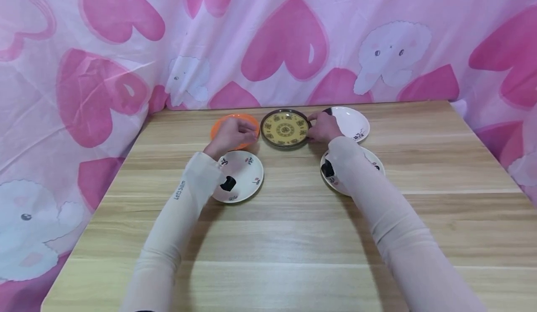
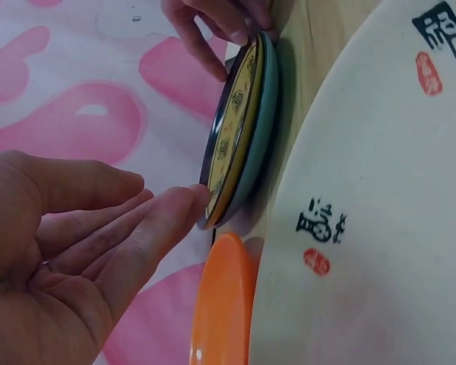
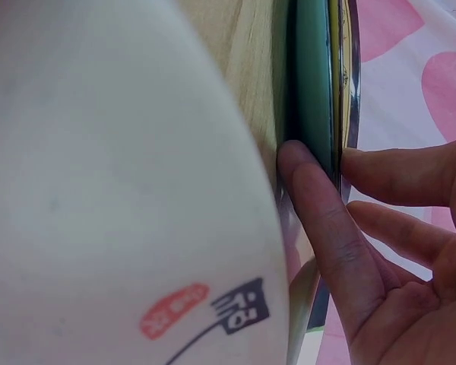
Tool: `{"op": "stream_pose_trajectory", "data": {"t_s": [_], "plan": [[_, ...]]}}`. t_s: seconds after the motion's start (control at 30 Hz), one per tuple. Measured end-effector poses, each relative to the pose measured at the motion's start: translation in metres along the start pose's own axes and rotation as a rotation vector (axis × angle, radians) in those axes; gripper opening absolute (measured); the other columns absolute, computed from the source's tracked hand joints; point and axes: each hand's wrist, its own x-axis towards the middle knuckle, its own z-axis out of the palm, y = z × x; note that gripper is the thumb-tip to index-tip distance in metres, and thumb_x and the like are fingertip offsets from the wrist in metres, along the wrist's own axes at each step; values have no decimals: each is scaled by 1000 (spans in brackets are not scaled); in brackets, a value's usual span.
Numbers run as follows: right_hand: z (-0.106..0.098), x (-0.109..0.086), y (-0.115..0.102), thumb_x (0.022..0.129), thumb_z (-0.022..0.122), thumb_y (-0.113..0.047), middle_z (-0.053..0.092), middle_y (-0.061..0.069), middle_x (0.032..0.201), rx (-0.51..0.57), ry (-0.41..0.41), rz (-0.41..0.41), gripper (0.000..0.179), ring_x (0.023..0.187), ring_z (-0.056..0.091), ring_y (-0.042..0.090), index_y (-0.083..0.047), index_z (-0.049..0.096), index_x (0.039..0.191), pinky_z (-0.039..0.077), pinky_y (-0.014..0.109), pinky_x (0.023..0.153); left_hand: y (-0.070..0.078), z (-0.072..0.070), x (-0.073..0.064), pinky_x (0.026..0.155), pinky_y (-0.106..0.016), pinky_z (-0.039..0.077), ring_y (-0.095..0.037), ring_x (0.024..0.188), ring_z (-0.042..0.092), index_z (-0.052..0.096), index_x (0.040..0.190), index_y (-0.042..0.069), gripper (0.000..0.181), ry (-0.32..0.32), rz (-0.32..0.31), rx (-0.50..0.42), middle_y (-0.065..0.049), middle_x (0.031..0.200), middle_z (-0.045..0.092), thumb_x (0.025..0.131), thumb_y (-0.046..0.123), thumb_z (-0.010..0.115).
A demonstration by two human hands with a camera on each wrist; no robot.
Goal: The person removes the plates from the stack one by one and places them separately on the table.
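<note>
At the back middle of the table lies a yellow plate (image 1: 285, 129) with a dark rim and a ring of patterns. Under it the left wrist view shows a green plate (image 2: 260, 125). My right hand (image 1: 324, 128) pinches the right edge of this pair, thumb on the upper rim and fingers low against the green side. Over the orange plate (image 1: 216, 128) hovers my left hand (image 1: 235, 135), fingers fairly straight. One of its fingertips (image 2: 197, 198) is at the yellow plate's left rim; whether it touches I cannot tell.
A white plate (image 1: 351, 123) stands at the back right. Nearer are two white plates with dark markings, the left plate (image 1: 247, 186) below my left wrist and the right plate (image 1: 369, 156) partly under my right sleeve. A pink heart-print curtain (image 1: 285, 46) hangs behind the wooden table (image 1: 285, 242).
</note>
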Motion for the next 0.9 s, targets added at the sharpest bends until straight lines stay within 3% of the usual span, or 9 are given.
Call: {"op": "stream_pose_trajectory", "data": {"t_s": [0.33, 0.63, 0.77, 0.9], "plan": [[0, -2, -3, 85, 68, -5, 65, 23, 128, 30, -23, 27, 63, 83, 74, 22, -4, 50, 145, 57, 23, 69, 6, 9, 11, 98, -37, 57, -27, 110, 72, 66, 127, 0, 33, -95, -156, -131, -16, 122, 72, 96, 10, 65], [1, -2, -6, 86, 68, -5, 60, 25, 135, 32, -29, 29, 62, 87, 70, 22, -2, 49, 145, 59, 29, 79, 13, 16, 17, 101, -39, 53, -22, 116, 61, 67, 124, 2, 37, -31, -176, 6, -12, 124, 70, 89, 14, 67], [1, -1, -7, 86, 69, -5, 61, 25, 134, 12, -28, 26, 62, 84, 70, 20, -1, 48, 145, 59, 31, 83, 15, 16, 17, 100, -41, 53, -22, 114, 59, 69, 121, 3, 34, -21, -206, 17, -10, 123, 70, 89, 14, 68], [0, -1, -7, 86, 67, -4, 58, 26, 138, 0, -29, 25, 62, 94, 71, 26, 0, 48, 145, 58, 34, 89, 15, 18, 20, 97, -38, 54, -22, 112, 60, 71, 119, 4, 32, -8, -221, 42, -10, 122, 71, 88, 12, 69]]}}
